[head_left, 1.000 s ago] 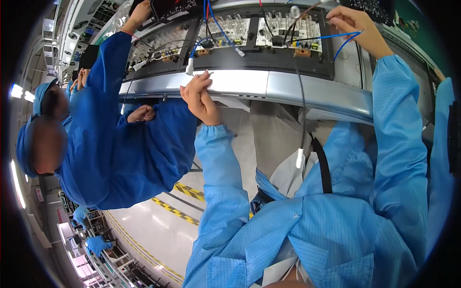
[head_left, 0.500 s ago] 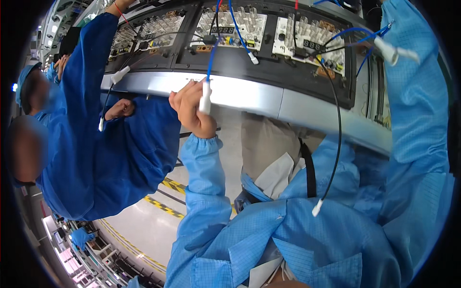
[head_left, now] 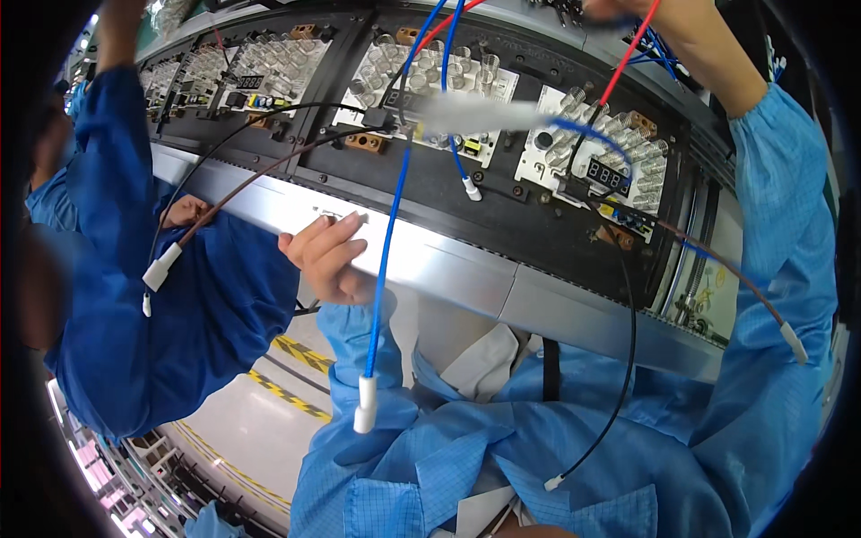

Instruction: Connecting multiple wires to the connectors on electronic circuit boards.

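My left hand (head_left: 327,255) is over the silver front edge (head_left: 430,255) of the bench, fingers loosely bent and apart, with nothing seen in them. Just right of it hangs a blue wire (head_left: 388,242) ending in a white connector sleeve (head_left: 365,405). My right hand (head_left: 619,9) reaches up to the top edge of the picture, mostly cut off and blurred, so its grip does not show. Beside it runs a red wire (head_left: 625,65). Below are circuit boards (head_left: 592,166) with clear cylindrical parts and a small digit display, set in a black fixture (head_left: 430,193).
A co-worker in dark blue (head_left: 197,314) stands at left, a hand (head_left: 184,211) near the bench edge. A black wire (head_left: 628,359) and a brown wire (head_left: 744,282) with white ends hang over the front at right. A blurred white connector (head_left: 484,115) hangs above the boards.
My left hand has moved left and lower in view, away from the white connector, which now hangs lower. My right hand has come into view at the top, and the boards have shifted in view.
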Tool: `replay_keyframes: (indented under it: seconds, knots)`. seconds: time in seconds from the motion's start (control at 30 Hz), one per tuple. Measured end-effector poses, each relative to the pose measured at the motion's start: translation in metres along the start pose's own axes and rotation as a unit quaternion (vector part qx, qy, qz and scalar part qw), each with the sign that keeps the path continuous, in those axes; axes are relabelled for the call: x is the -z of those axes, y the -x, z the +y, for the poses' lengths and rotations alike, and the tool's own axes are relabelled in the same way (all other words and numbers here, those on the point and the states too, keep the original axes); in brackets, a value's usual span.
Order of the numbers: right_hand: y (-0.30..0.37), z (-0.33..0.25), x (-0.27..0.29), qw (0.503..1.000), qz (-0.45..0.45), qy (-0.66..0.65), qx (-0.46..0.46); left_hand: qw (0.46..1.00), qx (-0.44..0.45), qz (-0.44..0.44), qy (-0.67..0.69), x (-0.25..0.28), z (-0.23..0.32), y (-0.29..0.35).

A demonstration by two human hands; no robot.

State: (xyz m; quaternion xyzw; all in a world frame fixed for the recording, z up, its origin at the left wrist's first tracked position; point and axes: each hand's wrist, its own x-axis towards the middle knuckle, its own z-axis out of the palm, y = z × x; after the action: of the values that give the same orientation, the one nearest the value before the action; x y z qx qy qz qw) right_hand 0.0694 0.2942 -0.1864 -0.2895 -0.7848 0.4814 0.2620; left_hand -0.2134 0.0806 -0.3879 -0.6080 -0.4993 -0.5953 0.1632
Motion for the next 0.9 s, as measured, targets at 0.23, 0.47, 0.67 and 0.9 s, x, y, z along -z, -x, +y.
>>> replay_keyframes:
  seconds: [0.23,0.47,0.67,0.9]
  knots:
    - [0.005,0.018,-0.018,0.995,-0.076,-0.04,-0.055,1.0,-0.004,0.01,-0.004,-0.003,0.011,-0.005]
    - [-0.007,0.024,-0.04,0.941,-0.167,0.201,0.213,0.998,0.024,0.043,-0.031,-0.01,0.025,-0.006]
    - [-0.006,0.033,-0.058,0.833,-0.113,0.391,0.376,0.995,0.04,0.071,-0.055,-0.019,0.026,-0.002]
    - [-0.031,0.054,-0.066,0.633,0.062,0.486,0.599,0.991,0.006,0.023,-0.13,-0.009,0.019,0.005]
